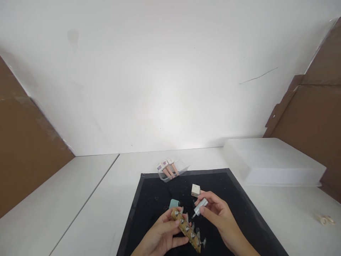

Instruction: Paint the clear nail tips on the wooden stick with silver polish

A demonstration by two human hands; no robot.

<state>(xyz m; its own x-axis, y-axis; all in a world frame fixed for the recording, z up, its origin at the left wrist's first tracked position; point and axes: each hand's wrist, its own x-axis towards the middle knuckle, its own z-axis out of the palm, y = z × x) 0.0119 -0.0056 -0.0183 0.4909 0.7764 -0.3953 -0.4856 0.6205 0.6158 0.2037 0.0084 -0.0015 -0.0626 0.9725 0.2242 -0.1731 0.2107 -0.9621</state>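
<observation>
My left hand [169, 231] grips a yellowish-brown strip [187, 229] from below and the side. Several metal studs stand along this strip, with clear nail tips [193, 226] at their ends. In my right hand [215, 211], thumb and fingers pinch the silver handle of a small brush [200, 207]. Its dark tip points down and left, close to the nail tips; whether it touches one I cannot tell. Just beyond my right fingers is a small white block-shaped item [195, 190], partly hidden by them. A teal object [174, 203] lies behind my left fingertips.
Both hands are over a black mat [160, 192] on a white table [106, 199]. At its far edge, a clear tray [182, 170] holds several peach-handled items with white ends [168, 169]. A translucent white bin [274, 163] stands at right, with small cream rings [323, 220] nearer me.
</observation>
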